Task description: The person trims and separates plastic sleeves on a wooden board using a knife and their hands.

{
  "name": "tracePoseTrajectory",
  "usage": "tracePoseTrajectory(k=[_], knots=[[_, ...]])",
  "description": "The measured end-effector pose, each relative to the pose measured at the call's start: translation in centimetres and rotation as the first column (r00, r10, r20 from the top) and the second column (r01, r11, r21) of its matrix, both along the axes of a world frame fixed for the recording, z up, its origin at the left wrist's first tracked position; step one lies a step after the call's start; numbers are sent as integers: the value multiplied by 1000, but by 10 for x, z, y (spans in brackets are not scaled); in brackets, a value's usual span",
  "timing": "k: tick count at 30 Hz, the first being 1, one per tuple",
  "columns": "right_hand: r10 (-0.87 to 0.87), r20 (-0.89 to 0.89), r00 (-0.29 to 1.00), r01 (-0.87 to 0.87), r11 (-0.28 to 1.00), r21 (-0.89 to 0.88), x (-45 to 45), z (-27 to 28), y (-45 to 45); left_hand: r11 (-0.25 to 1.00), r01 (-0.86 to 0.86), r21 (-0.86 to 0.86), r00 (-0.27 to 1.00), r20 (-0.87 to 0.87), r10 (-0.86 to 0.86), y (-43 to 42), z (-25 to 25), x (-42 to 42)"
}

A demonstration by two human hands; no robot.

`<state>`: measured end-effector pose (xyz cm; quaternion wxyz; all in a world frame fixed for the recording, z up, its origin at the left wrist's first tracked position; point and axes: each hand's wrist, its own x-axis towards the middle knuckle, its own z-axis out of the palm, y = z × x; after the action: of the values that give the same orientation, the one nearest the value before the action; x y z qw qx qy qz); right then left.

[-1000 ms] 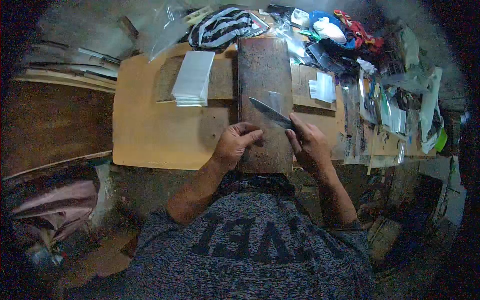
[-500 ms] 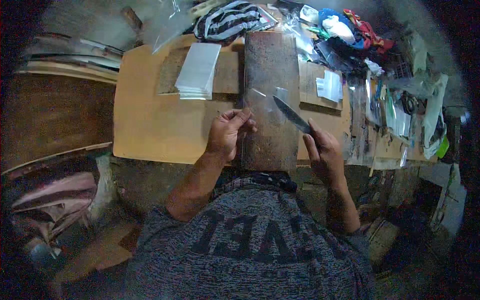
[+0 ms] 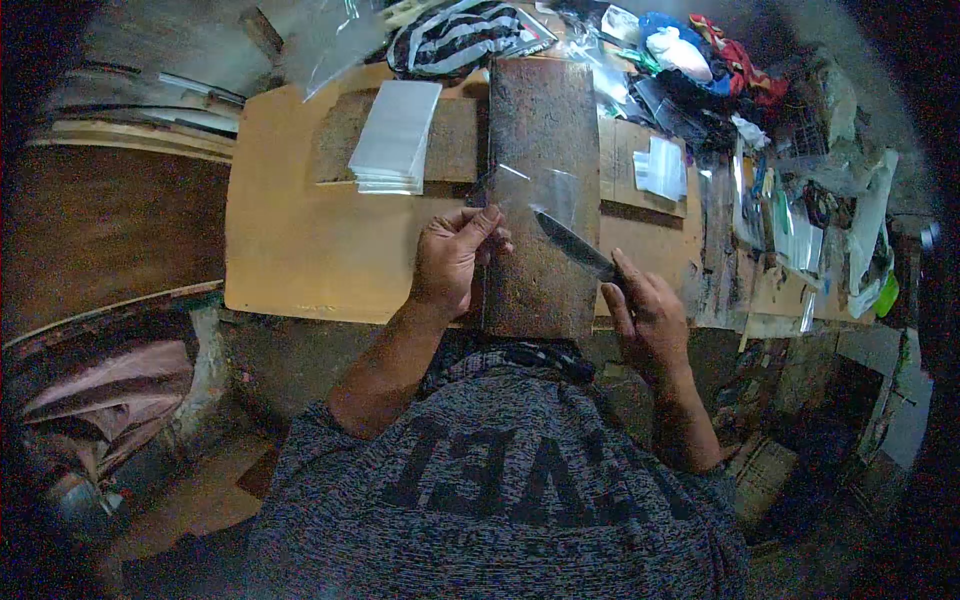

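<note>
My right hand (image 3: 648, 308) is wrapped round the handle of a knife (image 3: 574, 246), its dark blade angled up and left over a wooden board (image 3: 540, 120). Between the pinched thumb and fingers of my left hand (image 3: 460, 250) is the edge of a clear plastic sheet (image 3: 548, 194). That sheet lies over the board and shows mainly by its glints. The knife tip is close to the sheet; I cannot tell whether they touch. To the left of the board, a stack of whitish flat sheets (image 3: 396, 135) rests on a flat piece of wood.
A smaller pile of clear plastic pieces (image 3: 660, 168) lies right of the board. Beyond it are bags and cloths (image 3: 680, 55). A black-and-white striped bag (image 3: 455, 40) sits at the back. Brown cardboard (image 3: 290, 220) covers the table's left side.
The knife has shifted slightly left and down. The clear sheet now shows more of its surface over the board. My left hand stays nearly in place, still pinching.
</note>
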<state>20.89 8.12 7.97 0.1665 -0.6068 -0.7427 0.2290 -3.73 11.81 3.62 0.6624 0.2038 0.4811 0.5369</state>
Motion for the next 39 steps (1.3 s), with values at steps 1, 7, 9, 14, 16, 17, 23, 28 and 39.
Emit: tracePoseTrajectory(k=[1,7,9,14,16,17,23,28,39], knots=[[0,-1,1000,0,1000,0,0,-1,1,1000,0,0,1000,-1,0,-1,-3,0],[26,1,1000,-26,994,109,-2,-11,8,998,56,27,996,72,-58,-15,-6,11],[20,-7,1000,-20,995,98,-6,-13,10,979,197,58,976,-111,-190,-20,-2,16],[30,-87,996,-25,998,49,-12,-17,20,956,293,-2,953,-79,-292,-33,2,23],[67,-153,986,-56,995,77,-14,-16,22,950,312,36,946,-104,-307,-36,1,22],[75,-93,993,-75,997,9,-15,-9,23,951,308,4,945,-113,-306,-36,2,21],[155,-23,988,-156,987,-32,-20,-4,31,921,389,-28,909,-149,-389,-29,4,13],[223,-84,971,-221,975,25,-16,-13,39,894,444,-68,865,-229,-447,-29,12,10],[-155,-413,897,73,976,-207,9,-41,64,897,439,-56,880,-175,-442,-24,-14,-3]])
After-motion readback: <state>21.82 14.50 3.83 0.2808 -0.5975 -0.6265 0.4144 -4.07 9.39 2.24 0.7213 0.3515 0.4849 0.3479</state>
